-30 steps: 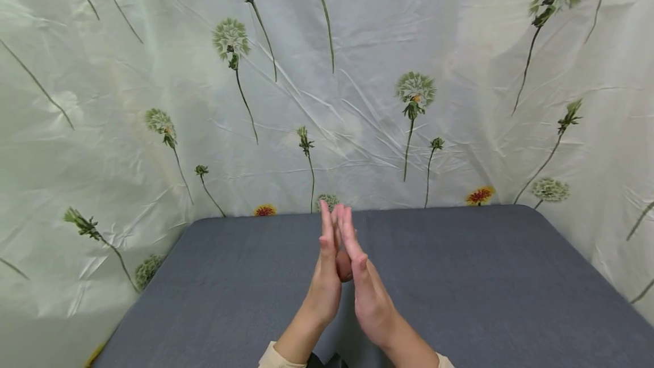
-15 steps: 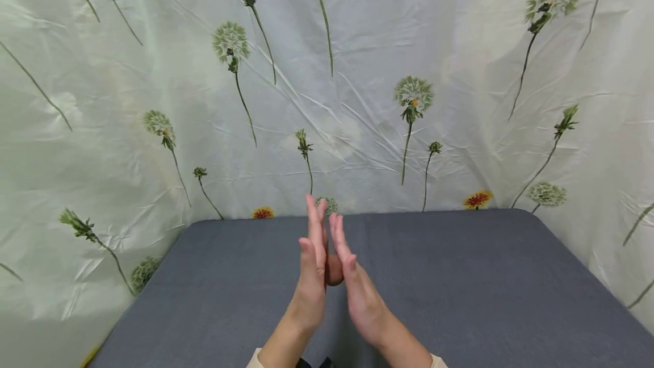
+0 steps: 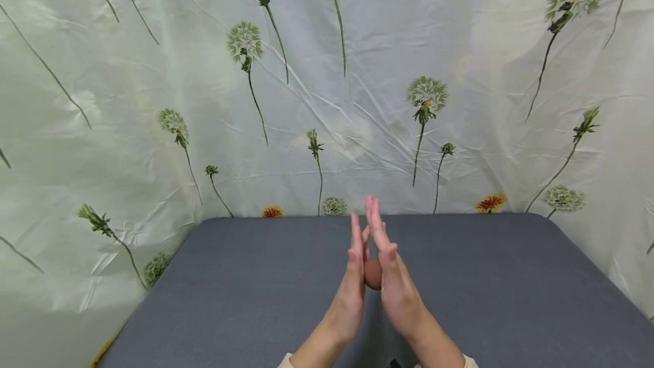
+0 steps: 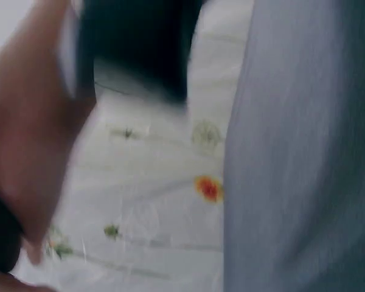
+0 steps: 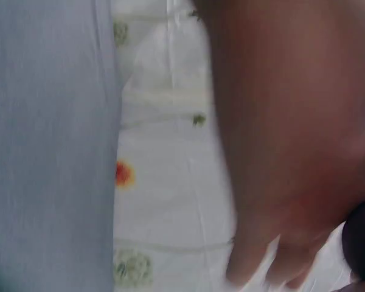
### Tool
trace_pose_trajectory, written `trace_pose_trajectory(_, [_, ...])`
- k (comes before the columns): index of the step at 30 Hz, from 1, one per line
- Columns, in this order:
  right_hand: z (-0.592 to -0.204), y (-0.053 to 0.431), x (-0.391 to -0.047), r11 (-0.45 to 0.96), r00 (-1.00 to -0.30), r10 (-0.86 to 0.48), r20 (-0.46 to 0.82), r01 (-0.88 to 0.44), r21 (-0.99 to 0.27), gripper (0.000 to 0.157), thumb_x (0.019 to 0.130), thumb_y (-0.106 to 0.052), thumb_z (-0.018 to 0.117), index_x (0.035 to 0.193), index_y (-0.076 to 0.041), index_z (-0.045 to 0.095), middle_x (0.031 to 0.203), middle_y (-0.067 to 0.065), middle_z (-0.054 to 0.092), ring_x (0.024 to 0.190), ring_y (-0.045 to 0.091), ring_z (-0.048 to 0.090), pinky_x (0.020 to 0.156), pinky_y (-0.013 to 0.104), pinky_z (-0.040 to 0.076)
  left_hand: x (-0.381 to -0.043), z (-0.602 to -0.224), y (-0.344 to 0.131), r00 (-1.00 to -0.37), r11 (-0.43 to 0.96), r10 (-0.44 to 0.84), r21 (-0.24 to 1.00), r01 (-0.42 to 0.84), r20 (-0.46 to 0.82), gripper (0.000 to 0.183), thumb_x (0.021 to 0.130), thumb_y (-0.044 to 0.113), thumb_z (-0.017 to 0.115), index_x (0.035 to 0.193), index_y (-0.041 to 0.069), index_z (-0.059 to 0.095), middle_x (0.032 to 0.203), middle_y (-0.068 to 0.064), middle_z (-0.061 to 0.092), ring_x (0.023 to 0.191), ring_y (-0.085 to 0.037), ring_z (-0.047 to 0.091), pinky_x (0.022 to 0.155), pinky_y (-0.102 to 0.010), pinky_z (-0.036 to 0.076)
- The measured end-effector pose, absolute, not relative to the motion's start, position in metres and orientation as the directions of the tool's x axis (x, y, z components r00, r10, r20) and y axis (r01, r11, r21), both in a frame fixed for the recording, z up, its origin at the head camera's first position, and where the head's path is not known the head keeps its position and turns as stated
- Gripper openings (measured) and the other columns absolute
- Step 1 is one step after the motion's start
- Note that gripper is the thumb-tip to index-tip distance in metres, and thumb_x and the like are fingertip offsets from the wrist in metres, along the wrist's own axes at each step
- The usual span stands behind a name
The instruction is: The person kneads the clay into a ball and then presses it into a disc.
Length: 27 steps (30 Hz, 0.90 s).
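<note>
A smooth reddish-brown ball [image 3: 373, 275], like a lump of clay, sits between my two flat palms in the head view. My left hand [image 3: 349, 294] presses it from the left with straight fingers pointing up and away. From the right my right hand [image 3: 401, 297] faces it the same way, its fingertips reaching higher than the left ones. Both thumbs lie upright along the near side. In the left wrist view a blurred hand [image 4: 24, 128] fills the left side; the right wrist view has a hand [image 5: 292, 134] with fingers extended. Neither wrist view shows the ball.
A dark grey padded table [image 3: 265, 277] spreads beneath the hands. Behind it hangs a pale, creased curtain [image 3: 357, 101] printed with dandelions. A blurred dark piece [image 4: 140, 48] crosses the top of the left wrist view.
My palms slide against each other: the left fingertips stood higher half a second ago, the right ones do now. Both hands and the ball have shifted right.
</note>
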State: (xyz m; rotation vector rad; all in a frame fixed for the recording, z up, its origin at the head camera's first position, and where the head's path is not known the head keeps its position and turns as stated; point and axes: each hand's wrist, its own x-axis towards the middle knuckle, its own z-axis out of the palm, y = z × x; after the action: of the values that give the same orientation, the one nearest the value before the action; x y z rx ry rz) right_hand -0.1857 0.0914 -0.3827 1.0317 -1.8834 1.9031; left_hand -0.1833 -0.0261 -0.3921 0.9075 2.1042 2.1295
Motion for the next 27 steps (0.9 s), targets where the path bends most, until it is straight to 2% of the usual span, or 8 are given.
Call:
trace_pose_trajectory(3, [-0.385, 0.097, -0.191, -0.114, -0.768, -0.308, 0.562, -0.557, -0.823, 0.067, 0.114, -0.058, 0.001, 0.173, -0.027, -0.01, 0.182, -0.007, -0.007, 0.168, 0.021, -0.01, 0.134, 0.043, 0.008, -0.171, -0.388, -0.022, -0.828, -0.025, 0.382, 0.901, 0.434, 0.41, 0.059, 0.115, 0.052, -0.003, 0.169, 0.035, -0.021, 0.181, 0.005, -0.015, 0.167, -0.029, -0.017, 0.123, -0.079, -0.011])
trace_pose_trajectory(7, [-0.398, 0.083, -0.194, -0.121, -0.75, -0.374, 0.545, -0.544, -0.831, 0.062, 0.116, -0.048, -0.001, 0.172, -0.022, -0.014, 0.182, -0.001, -0.012, 0.167, 0.024, -0.011, 0.123, 0.007, 0.012, -0.167, -0.375, -0.032, -0.824, -0.018, 0.28, 0.861, 0.509, 0.493, 0.065, 0.112, 0.06, -0.001, 0.171, 0.036, -0.016, 0.181, 0.006, -0.015, 0.167, -0.029, -0.017, 0.122, -0.081, -0.006])
trace_pose_trajectory(14, [-0.403, 0.058, -0.171, -0.153, -0.685, -0.482, 0.546, -0.548, -0.822, 0.057, 0.118, -0.038, 0.002, 0.172, -0.023, -0.011, 0.182, -0.005, -0.014, 0.166, 0.011, -0.018, 0.125, 0.012, -0.003, -0.191, -0.369, -0.061, -0.882, -0.111, 0.141, 0.892, 0.437, 0.45, 0.073, 0.106, 0.077, 0.002, 0.169, 0.045, -0.016, 0.182, 0.003, -0.005, 0.169, -0.035, -0.007, 0.128, -0.075, 0.0])
trace_pose_trajectory(16, [-0.399, 0.058, -0.168, -0.168, -0.645, -0.471, 0.602, -0.604, -0.779, 0.058, 0.119, -0.038, 0.003, 0.173, -0.019, -0.008, 0.182, -0.001, -0.013, 0.166, 0.01, -0.02, 0.124, 0.009, -0.007, -0.197, -0.375, -0.06, -0.887, -0.116, 0.126, 0.894, 0.433, 0.445, 0.07, 0.108, 0.073, 0.003, 0.17, 0.043, -0.015, 0.182, 0.001, -0.003, 0.169, -0.034, -0.008, 0.129, -0.073, 0.007])
trace_pose_trajectory(19, [-0.391, 0.065, -0.17, -0.136, -0.604, -0.387, 0.697, -0.71, -0.691, 0.061, 0.118, -0.039, 0.003, 0.173, -0.011, 0.0, 0.183, 0.009, -0.003, 0.168, 0.02, -0.014, 0.13, 0.017, -0.009, -0.198, -0.387, -0.047, -0.867, -0.096, 0.181, 0.886, 0.454, 0.464, 0.064, 0.114, 0.059, 0.006, 0.171, 0.039, -0.016, 0.182, 0.001, -0.006, 0.169, -0.031, -0.006, 0.129, -0.072, 0.008])
trace_pose_trajectory(20, [-0.388, 0.069, -0.171, -0.133, -0.618, -0.361, 0.698, -0.707, -0.695, 0.063, 0.118, -0.042, 0.003, 0.174, -0.013, 0.001, 0.183, 0.007, -0.001, 0.169, 0.021, -0.011, 0.13, 0.019, -0.01, -0.197, -0.391, -0.041, -0.855, -0.085, 0.21, 0.88, 0.467, 0.474, 0.062, 0.115, 0.053, 0.006, 0.171, 0.036, -0.016, 0.182, 0.002, -0.009, 0.169, -0.031, -0.005, 0.129, -0.074, 0.007])
trace_pose_trajectory(22, [-0.383, 0.078, -0.175, -0.125, -0.658, -0.317, 0.683, -0.685, -0.718, 0.064, 0.117, -0.047, 0.002, 0.174, -0.018, 0.002, 0.183, 0.005, 0.003, 0.17, 0.025, -0.004, 0.135, 0.037, -0.004, -0.191, -0.398, -0.029, -0.828, -0.063, 0.263, 0.866, 0.497, 0.495, 0.061, 0.117, 0.044, 0.007, 0.171, 0.032, -0.017, 0.181, 0.003, -0.013, 0.169, -0.031, -0.006, 0.128, -0.075, 0.0])
trace_pose_trajectory(27, [-0.379, 0.09, -0.181, -0.173, -0.752, -0.326, 0.573, -0.549, -0.818, 0.065, 0.114, -0.058, -0.001, 0.173, -0.032, -0.005, 0.183, -0.007, -0.001, 0.169, 0.019, -0.002, 0.132, 0.025, 0.016, -0.174, -0.393, -0.021, -0.815, -0.002, 0.287, 0.851, 0.525, 0.504, 0.057, 0.118, 0.041, 0.004, 0.171, 0.034, -0.015, 0.182, 0.004, -0.011, 0.168, -0.031, -0.006, 0.121, -0.082, -0.004])
